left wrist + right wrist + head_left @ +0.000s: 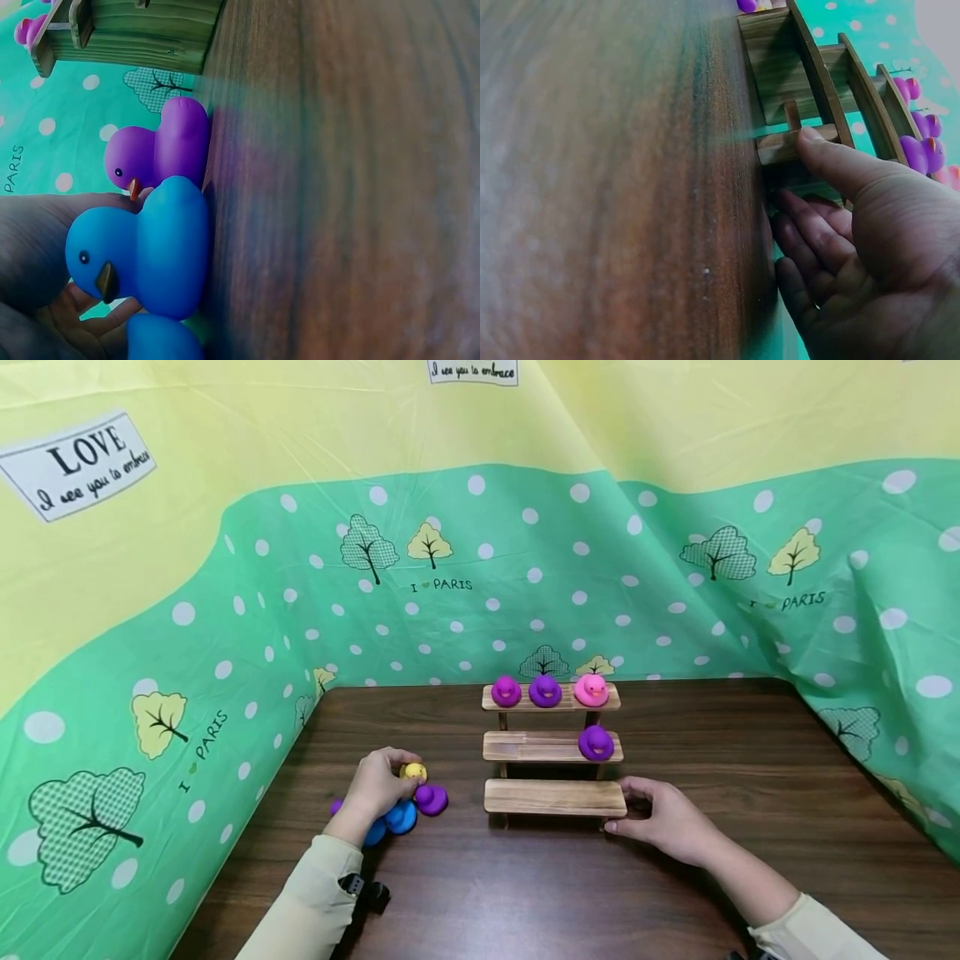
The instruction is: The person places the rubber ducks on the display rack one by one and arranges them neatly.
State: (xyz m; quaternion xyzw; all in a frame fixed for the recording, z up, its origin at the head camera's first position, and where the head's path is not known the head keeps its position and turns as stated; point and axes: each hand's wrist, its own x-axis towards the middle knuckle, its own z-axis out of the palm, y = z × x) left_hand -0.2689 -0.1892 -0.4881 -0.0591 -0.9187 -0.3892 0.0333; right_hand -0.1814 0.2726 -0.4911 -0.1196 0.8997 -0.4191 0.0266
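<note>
My left hand (pixel 381 787) pinches a small yellow rubber duck (pixel 414 771) between thumb and fingers, on the left of the table. Close by that hand sit a purple duck (pixel 431 799) and blue ducks (pixel 401 817). In the left wrist view a blue duck (pixel 172 247) and a purple duck (pixel 180 142) stand in front of the hand and hide the yellow one. My right hand (pixel 663 818) grips the right end of the three-tier wooden stand (pixel 555 797); its thumb lies on the stand's foot (pixel 780 146), with the fingers behind.
Three ducks, magenta (pixel 506 692), purple (pixel 545 692) and pink (pixel 592 690), sit on the top tier. One purple duck (pixel 596 742) sits at the right of the middle tier. A patterned green and yellow cloth (pixel 450 593) surrounds the brown table (pixel 480 893).
</note>
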